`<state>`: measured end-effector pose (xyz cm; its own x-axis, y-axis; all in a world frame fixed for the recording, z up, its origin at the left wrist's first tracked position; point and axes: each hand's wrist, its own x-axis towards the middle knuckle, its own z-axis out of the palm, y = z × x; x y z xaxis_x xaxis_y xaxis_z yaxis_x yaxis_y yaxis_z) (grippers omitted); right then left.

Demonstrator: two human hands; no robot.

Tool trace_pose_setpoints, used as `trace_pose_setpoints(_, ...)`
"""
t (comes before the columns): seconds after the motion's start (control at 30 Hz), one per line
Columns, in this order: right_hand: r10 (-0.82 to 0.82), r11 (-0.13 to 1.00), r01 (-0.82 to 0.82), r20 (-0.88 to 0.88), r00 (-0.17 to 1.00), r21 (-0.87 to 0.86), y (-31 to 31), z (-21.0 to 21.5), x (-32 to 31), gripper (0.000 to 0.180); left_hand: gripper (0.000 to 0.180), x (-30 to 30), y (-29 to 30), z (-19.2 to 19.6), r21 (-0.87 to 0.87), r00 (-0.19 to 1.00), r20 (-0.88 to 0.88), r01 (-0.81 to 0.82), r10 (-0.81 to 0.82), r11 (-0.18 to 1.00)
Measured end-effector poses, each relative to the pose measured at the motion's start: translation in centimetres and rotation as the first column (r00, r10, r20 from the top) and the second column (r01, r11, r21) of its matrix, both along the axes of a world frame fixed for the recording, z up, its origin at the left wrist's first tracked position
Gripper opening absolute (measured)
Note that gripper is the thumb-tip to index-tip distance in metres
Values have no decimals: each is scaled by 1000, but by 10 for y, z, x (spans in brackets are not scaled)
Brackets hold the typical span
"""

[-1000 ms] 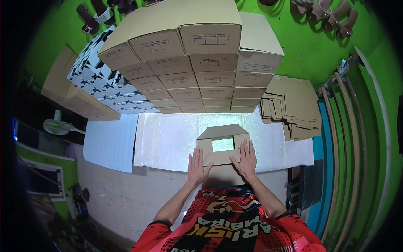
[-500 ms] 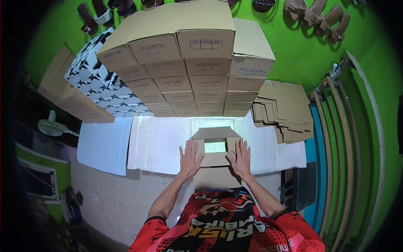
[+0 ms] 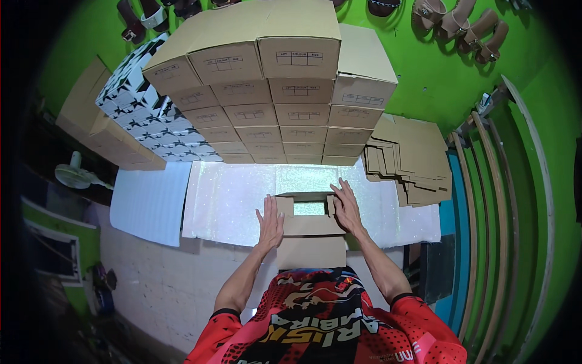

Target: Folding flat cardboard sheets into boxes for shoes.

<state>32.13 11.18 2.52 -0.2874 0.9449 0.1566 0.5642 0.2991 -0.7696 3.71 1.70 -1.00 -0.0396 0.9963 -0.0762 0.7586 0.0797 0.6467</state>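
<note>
A brown cardboard box (image 3: 314, 226), partly folded, lies on the pale sparkly table covering in front of me. The covering shows through the rectangular gap in its middle. A long flap (image 3: 311, 252) hangs toward my body over the near table edge. Along the left side of the box, my left hand (image 3: 271, 223) rests with its fingers stretched forward. My right hand (image 3: 347, 207) is at the right side, its fingers spread past the far right corner and its thumb by the small side flap. The far panel (image 3: 303, 195) shows as a thin dark strip, seen nearly edge-on.
Closed brown boxes (image 3: 301, 91) are stacked high behind the table, beside patterned white boxes (image 3: 142, 115). Flat cardboard blanks (image 3: 418, 155) lie in a pile at the right. A white sheet (image 3: 148, 203) covers the left end. Sandals (image 3: 458, 24) hang on the green wall.
The far flap, which leaned outward, now stands nearly edge-on. My right hand has moved farther from me toward the far right corner. My left hand stays along the left side.
</note>
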Motion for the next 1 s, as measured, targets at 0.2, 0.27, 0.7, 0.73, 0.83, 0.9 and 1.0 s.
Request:
trace_pose_setpoints(0.2,6,997,-2,57,998,-72,-23,6,13,51,71,1,-1,-5,45,993,122,-4,-1,999)
trace_pose_setpoints(0.27,7,996,0,78,997,-90,-27,5,16,54,72,2,-1,-5,53,990,142,1,-9,999)
trace_pose_setpoints(0.7,83,964,-136,229,970,226,-7,40,-14,78,75,-4,-1,-4,47,1000,-6,11,-11,999)
trace_pose_setpoints(0.73,90,979,-126,216,972,158,-2,44,-20,73,75,-7,-1,-4,38,1000,-30,-6,7,999)
trace_pose_setpoints(0.83,23,993,-46,204,979,107,13,56,-34,60,77,-11,-2,-4,42,999,-42,11,-9,999)
trace_pose_setpoints(0.9,69,992,-31,310,948,-123,31,66,-37,63,78,-11,-2,-4,52,999,-39,22,-20,998)
trace_pose_setpoints(1.0,78,997,-51,520,850,-66,38,57,-41,64,78,7,4,-1,27,998,-51,30,-29,999)
